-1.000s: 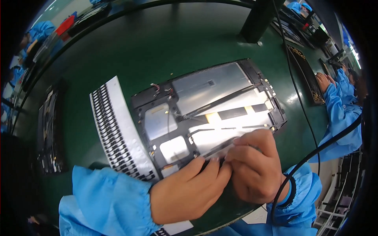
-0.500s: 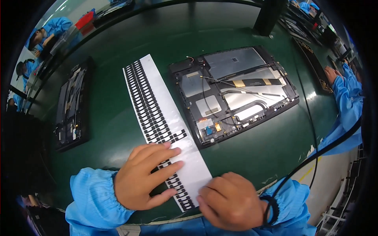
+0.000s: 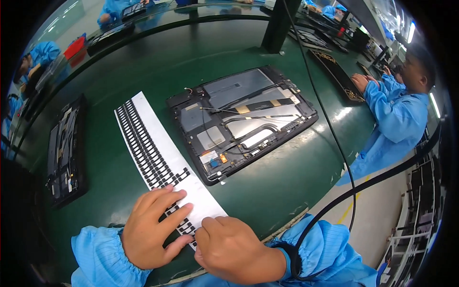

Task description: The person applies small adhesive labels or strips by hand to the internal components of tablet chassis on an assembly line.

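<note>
**Sticker sheet pinned at the near counter edge**

Sticker sheet (image 3: 158, 158), a long white strip with rows of small black pads, lies slanted on the green counter (image 3: 287, 182), its near end under both hands. Far left sits a dark tray (image 3: 64, 153) of parts, well apart from the sheet. The left hand (image 3: 150, 227) lies flat on the strip, fingers (image 3: 174, 213) spread and pressing on the pads, gripping nothing. Just beside it, the right hand (image 3: 234, 248) is curled at the strip's near end, fingertips tucked under; whether they pinch a pad I cannot tell. This looks like picking a pad off the sheet; the next move calls for a clean peel while the left hand keeps the strip flat. To the right of the strip lies the opened tablet (image 3: 241, 119), back cover off, boards and ribbon cables showing, near but not touching. A black cable (image 3: 330, 143) hangs across the right side and could snag a reaching arm. Far right, a co-worker in blue (image 3: 397, 115) works at another counter.
</note>
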